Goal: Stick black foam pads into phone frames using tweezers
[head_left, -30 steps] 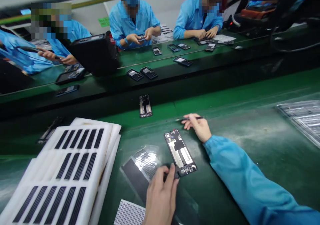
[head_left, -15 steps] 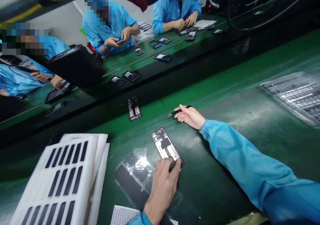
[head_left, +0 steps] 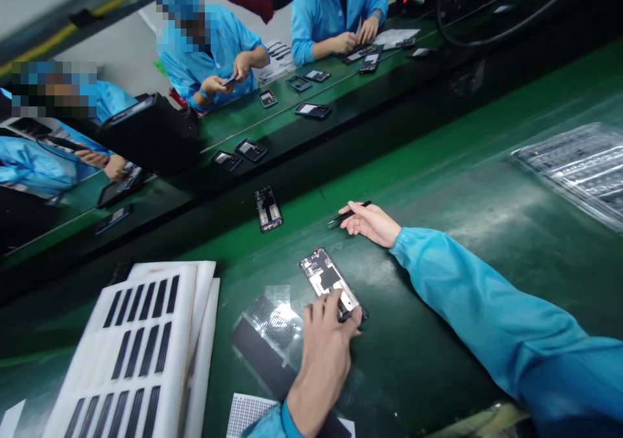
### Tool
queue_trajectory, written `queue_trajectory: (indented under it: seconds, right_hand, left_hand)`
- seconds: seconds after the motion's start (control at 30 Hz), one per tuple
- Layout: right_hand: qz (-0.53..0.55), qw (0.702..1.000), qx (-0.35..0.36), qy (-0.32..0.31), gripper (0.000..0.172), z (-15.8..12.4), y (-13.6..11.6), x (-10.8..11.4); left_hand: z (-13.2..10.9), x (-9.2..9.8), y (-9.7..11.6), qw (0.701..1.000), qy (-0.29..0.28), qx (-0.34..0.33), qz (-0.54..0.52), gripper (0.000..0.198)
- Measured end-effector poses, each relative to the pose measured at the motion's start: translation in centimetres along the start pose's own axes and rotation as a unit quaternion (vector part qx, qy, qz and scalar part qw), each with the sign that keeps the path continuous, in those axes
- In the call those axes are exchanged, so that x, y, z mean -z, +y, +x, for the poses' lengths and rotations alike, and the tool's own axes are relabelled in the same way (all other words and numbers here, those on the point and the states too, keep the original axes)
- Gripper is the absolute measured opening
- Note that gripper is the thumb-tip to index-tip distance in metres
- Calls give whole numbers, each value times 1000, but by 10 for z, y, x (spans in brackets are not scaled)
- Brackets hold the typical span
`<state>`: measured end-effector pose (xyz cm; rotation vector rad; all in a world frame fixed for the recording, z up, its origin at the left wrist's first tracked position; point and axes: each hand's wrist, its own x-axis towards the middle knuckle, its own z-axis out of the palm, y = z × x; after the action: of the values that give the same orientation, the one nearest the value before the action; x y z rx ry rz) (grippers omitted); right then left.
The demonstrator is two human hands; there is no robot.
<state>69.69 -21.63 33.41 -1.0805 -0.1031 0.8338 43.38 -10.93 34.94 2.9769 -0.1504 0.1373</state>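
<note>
Left hand [head_left: 325,353] half open, fingers touching near end of opened phone [head_left: 326,277], centre of table [head_left: 418,353]; whether gripping, cannot tell; right hand [head_left: 373,224], farther off, curled around black tweezers [head_left: 346,215]; foam tray [head_left: 95,353] near left.

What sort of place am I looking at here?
Probably a phone assembly or repair workshop. The left hand is at an opened phone, the right hand holds what look like tweezers, and beyond the green bench, people in blue coats work near more devices.
</note>
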Motion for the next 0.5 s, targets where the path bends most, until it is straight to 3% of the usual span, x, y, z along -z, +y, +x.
queue_trajectory:
  seconds: [0.1, 0.17, 0.23, 0.33, 0.37, 0.43, 0.47, 0.5]
  right_hand:
    - [-33, 999, -27, -17, 26, -2, -20, 8]
    - [-138, 989, -50, -19, 26, -11, -27, 6]
    - [-260, 963, -68, -12, 24, -29, -18, -8]
    - [-422, 906, -34, 17, 22, -67, 22, -48]
    - [-537, 843, 2, 40, 19, -78, 36, -61]
    - [-698, 714, 11, 47, 15, -92, 53, -78]
    - [-743, 669, 4, 36, 16, -92, 53, -81]
    - [-763, 646, -10, 21, 18, -87, 48, -79]
  left_hand:
    - [-3, 13, -10, 992, 22, 97, 81, 66]
    - [-16, 33, -18, 981, 88, 160, 70, 77]
    - [-37, 60, -24, 962, 182, 203, 7, 69]
    - [-73, 103, -28, 910, 307, 279, -19, 52]
    - [-86, 115, -30, 893, 333, 301, 1, 47]
    - [-112, 137, -35, 869, 354, 342, 52, 38]
    - [-126, 146, -40, 861, 350, 361, 75, 34]
    - [-142, 154, -46, 851, 342, 386, 93, 32]
